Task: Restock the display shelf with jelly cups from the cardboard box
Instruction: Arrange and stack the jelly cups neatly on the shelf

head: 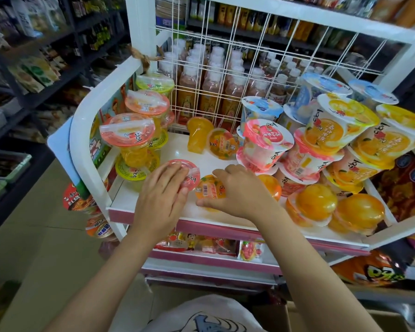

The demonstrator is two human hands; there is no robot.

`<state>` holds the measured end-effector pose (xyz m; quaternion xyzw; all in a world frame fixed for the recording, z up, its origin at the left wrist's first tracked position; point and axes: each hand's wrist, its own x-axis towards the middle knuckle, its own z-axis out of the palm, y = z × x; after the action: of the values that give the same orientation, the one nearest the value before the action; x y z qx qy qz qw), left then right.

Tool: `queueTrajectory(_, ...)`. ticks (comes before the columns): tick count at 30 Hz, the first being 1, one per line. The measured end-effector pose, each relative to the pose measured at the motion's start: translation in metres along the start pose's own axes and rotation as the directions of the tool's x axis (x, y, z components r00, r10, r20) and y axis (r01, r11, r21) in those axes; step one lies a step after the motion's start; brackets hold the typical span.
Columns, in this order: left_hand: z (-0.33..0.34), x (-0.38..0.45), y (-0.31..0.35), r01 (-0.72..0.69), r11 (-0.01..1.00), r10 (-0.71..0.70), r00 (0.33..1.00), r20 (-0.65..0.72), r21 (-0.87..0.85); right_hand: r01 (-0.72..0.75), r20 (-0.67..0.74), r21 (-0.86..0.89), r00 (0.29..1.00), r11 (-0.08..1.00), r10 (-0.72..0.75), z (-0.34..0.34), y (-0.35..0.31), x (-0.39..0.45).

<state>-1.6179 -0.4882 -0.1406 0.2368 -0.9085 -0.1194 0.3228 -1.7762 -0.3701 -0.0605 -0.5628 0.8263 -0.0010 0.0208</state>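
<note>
We see a brightly, evenly lit shop scene, with soft light that seems to come from overhead. On the white shelf (177, 149) at the centre, shadows under the cups are faint. Small white glints sit on the orange jelly cups (316, 202) at four o'clock and on the plastic lids at ten o'clock. The middle is fairly sharp; printed labels there read clearly. Toward nine and eleven o'clock the dark side shelves (29, 68) turn dim and smeared. The wide lens bends the white frame (86, 130) into a curve, and straight lines bow outward near every edge. The bottom edge is soft.
</note>
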Motion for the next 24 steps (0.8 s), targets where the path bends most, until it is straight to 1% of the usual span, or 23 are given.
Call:
queueTrajectory(2, -0.001, 0.002, -0.001, -0.043, 0.999, 0.044, 0.997, -0.060, 0.030, -0.034, -0.034, 0.255, 0.998, 0.966, 0.044, -0.006, -0.001, -0.003)
queueTrajectory(3, -0.001, 0.004, -0.002, -0.068, 0.996, 0.072, 0.994, -0.087, 0.056, -0.048, -0.055, 0.391, 0.996, 0.919, 0.076, -0.010, -0.002, -0.003)
queueTrajectory(5, -0.003, 0.009, -0.004, -0.114, 0.989, 0.126, 0.982, -0.138, 0.096, -0.068, -0.086, 0.614, 0.985, 0.786, 0.152, -0.015, -0.006, 0.000)
queueTrajectory(7, -0.006, 0.015, -0.006, -0.146, 0.985, 0.162, 0.967, -0.197, 0.093, -0.103, -0.076, 0.753, 0.967, 0.649, 0.242, -0.017, -0.013, 0.017)
queueTrajectory(9, -0.005, 0.021, -0.008, -0.149, 0.987, 0.159, 0.958, -0.240, 0.057, -0.185, 0.011, 0.846, 0.943, 0.499, 0.332, -0.011, -0.015, 0.049)
queueTrajectory(10, -0.004, 0.023, -0.010, -0.140, 0.989, 0.145, 0.959, -0.242, 0.038, -0.242, 0.083, 0.873, 0.929, 0.423, 0.361, -0.007, -0.016, 0.066)
queueTrajectory(12, 0.000, 0.024, -0.014, -0.123, 0.992, 0.122, 0.964, -0.234, 0.013, -0.356, 0.221, 0.878, 0.895, 0.320, 0.389, 0.001, -0.015, 0.097)
queueTrajectory(14, 0.003, 0.023, -0.016, -0.116, 0.993, 0.107, 0.963, -0.249, -0.021, -0.435, 0.330, 0.875, 0.856, 0.211, 0.397, 0.009, -0.014, 0.121)
queueTrajectory(16, 0.004, 0.023, -0.016, -0.099, 0.994, 0.084, 0.962, -0.259, -0.049, -0.469, 0.397, 0.878, 0.824, 0.095, 0.403, 0.018, -0.014, 0.139)
queueTrajectory(17, 0.004, 0.023, -0.015, -0.089, 0.995, 0.073, 0.963, -0.259, -0.052, -0.477, 0.411, 0.877, 0.812, 0.065, 0.414, 0.021, -0.014, 0.145)
queueTrajectory(18, 0.005, 0.023, -0.015, -0.081, 0.995, 0.066, 0.963, -0.261, -0.049, -0.481, 0.414, 0.875, 0.802, 0.055, 0.431, 0.025, -0.014, 0.152)
queueTrajectory(21, 0.006, 0.020, -0.018, -0.076, 0.996, 0.063, 0.961, -0.268, -0.036, -0.505, 0.401, 0.859, 0.761, 0.079, 0.509, 0.032, -0.015, 0.165)
queueTrajectory(24, 0.007, 0.017, -0.019, -0.079, 0.996, 0.066, 0.960, -0.272, -0.037, -0.527, 0.415, 0.847, 0.737, 0.070, 0.533, 0.038, -0.015, 0.171)
